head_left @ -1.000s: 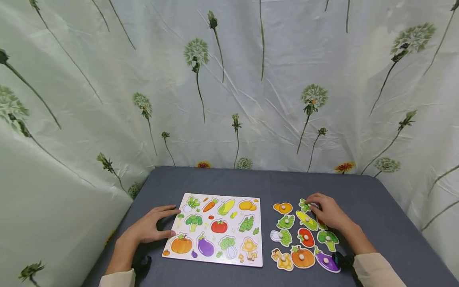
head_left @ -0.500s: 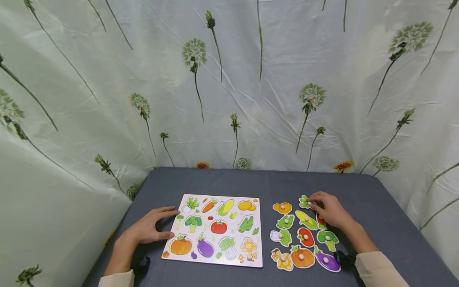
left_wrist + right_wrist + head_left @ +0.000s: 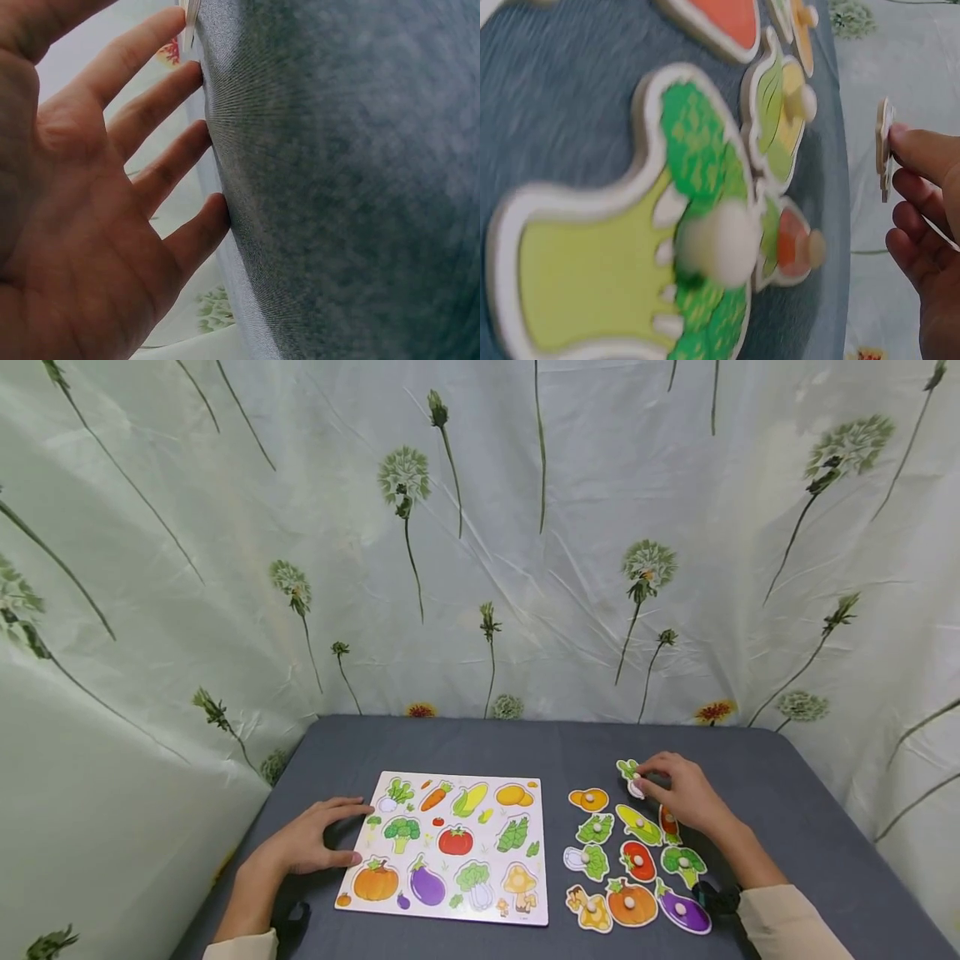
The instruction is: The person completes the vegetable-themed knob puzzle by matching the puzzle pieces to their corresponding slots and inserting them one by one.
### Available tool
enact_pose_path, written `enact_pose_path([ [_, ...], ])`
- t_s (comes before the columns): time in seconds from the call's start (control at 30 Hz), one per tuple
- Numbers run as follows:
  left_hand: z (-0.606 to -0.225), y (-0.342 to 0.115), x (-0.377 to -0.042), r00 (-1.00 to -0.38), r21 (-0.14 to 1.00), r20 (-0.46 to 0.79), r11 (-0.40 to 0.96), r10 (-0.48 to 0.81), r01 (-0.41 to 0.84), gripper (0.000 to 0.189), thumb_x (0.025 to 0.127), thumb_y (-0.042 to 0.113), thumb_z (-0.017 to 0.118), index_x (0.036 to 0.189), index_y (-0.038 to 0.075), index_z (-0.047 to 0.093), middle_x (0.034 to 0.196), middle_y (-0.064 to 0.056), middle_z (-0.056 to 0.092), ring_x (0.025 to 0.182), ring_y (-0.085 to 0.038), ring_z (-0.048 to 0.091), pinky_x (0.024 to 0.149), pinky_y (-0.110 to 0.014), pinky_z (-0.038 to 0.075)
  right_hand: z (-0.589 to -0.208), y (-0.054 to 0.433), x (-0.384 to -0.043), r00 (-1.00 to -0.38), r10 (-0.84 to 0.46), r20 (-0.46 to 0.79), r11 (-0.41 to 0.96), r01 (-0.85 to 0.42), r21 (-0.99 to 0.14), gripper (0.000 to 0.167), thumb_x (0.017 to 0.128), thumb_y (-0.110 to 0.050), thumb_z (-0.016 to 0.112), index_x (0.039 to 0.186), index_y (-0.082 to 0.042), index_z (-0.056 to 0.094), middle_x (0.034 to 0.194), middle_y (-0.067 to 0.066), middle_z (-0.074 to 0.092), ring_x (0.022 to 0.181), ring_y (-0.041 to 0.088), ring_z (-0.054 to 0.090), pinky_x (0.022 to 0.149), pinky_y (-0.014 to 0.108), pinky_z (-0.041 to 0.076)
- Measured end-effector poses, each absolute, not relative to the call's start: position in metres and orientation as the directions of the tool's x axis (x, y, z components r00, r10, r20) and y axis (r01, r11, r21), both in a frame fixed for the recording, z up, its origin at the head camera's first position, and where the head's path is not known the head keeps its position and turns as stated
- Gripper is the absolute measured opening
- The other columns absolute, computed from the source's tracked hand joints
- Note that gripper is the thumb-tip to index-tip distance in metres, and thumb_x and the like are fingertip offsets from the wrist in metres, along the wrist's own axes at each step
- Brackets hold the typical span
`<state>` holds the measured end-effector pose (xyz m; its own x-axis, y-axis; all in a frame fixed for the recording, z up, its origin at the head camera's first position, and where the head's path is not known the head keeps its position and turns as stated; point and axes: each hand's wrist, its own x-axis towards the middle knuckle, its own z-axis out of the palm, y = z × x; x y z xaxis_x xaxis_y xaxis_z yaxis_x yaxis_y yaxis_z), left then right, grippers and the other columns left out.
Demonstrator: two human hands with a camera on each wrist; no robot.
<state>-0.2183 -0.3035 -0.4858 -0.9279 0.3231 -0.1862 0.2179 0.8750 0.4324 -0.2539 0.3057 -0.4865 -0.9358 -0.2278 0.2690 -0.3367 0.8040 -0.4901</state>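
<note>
My right hand (image 3: 690, 795) pinches a turnip puzzle piece (image 3: 627, 767) with green leaves and a white root, beyond the other loose pieces. In the right wrist view this turnip piece (image 3: 883, 154) shows edge-on between thumb and fingers, raised off the table. My left hand (image 3: 306, 842), fingers spread, rests at the left edge of the vegetable puzzle board (image 3: 486, 843), thumb and index at its rim. The left wrist view shows that hand (image 3: 97, 202) with straight fingers, fingertips along the tablecloth and one at the board's edge (image 3: 191, 24).
Right of the board lie several knobbed pieces in rows: a corn (image 3: 639, 825), tomato (image 3: 638, 861), pumpkin (image 3: 618, 910), eggplant (image 3: 678, 910), broccoli (image 3: 692, 858), mushroom (image 3: 596, 916) and others. A grey cloth (image 3: 450, 743) covers the table; a flower-print curtain (image 3: 480, 527) hangs behind.
My right hand has carried the turnip piece slightly left and away from the carrot piece, turning it so its white root shows. The left hand and board stay put.
</note>
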Motion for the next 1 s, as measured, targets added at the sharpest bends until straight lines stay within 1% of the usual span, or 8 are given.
enact_pose_path([
  [0.27, -0.485, -0.303, -0.217, -0.927, 0.441, -0.160, 0.865, 0.340, 0.241, 0.075, 0.076, 0.056, 0.082, 0.143, 0.029, 0.061, 0.155, -0.012, 0.049, 0.141, -0.045, 0.042, 0.105, -0.073, 0.038, -0.480, 0.287, -0.260, -0.931, -0.199, 0.307, 0.786, -0.339, -0.517, 0.015, 0.094, -0.028, 0.077, 0.104, -0.016, 0.079, 0.103, 0.000, 0.069, 0.097, 0.023, 0.061, 0.084, 0.041, 0.051],
  [0.5, -0.485, -0.305, -0.218, -0.929, 0.447, -0.159, 0.863, 0.334, 0.234, 0.075, 0.076, 0.055, 0.082, 0.142, 0.028, 0.062, 0.155, -0.012, 0.049, 0.141, -0.046, 0.042, 0.105, -0.074, 0.037, -0.481, 0.260, -0.267, -0.912, -0.195, 0.362, 0.742, -0.378, -0.554, 0.011, 0.092, -0.025, 0.079, 0.099, -0.016, 0.080, 0.098, -0.002, 0.071, 0.089, 0.019, 0.060, 0.079, 0.033, 0.049],
  [0.67, -0.485, -0.305, -0.218, -0.928, 0.448, -0.164, 0.863, 0.335, 0.233, 0.075, 0.075, 0.056, 0.083, 0.142, 0.028, 0.062, 0.155, -0.013, 0.050, 0.141, -0.046, 0.042, 0.105, -0.074, 0.037, -0.483, 0.238, -0.272, -0.912, -0.203, 0.357, 0.711, -0.388, -0.587, 0.012, 0.092, -0.028, 0.079, 0.098, -0.018, 0.079, 0.098, -0.004, 0.071, 0.091, 0.019, 0.060, 0.081, 0.034, 0.049],
  [0.87, -0.486, -0.305, -0.219, -0.927, 0.438, -0.161, 0.866, 0.339, 0.240, 0.076, 0.075, 0.056, 0.084, 0.142, 0.028, 0.062, 0.155, -0.012, 0.050, 0.141, -0.045, 0.042, 0.105, -0.074, 0.037, -0.484, 0.212, -0.277, -0.902, -0.226, 0.367, 0.673, -0.417, -0.611, 0.012, 0.090, -0.028, 0.081, 0.097, -0.018, 0.079, 0.096, -0.004, 0.071, 0.093, 0.024, 0.061, 0.082, 0.041, 0.050],
  [1.0, -0.485, -0.303, -0.219, -0.925, 0.437, -0.161, 0.865, 0.344, 0.246, 0.075, 0.074, 0.055, 0.085, 0.141, 0.028, 0.063, 0.153, -0.013, 0.051, 0.140, -0.045, 0.043, 0.105, -0.074, 0.038, -0.484, 0.193, -0.280, -0.897, -0.240, 0.371, 0.650, -0.432, -0.625, 0.011, 0.089, -0.027, 0.081, 0.096, -0.019, 0.079, 0.095, -0.004, 0.071, 0.094, 0.025, 0.062, 0.082, 0.045, 0.050],
])
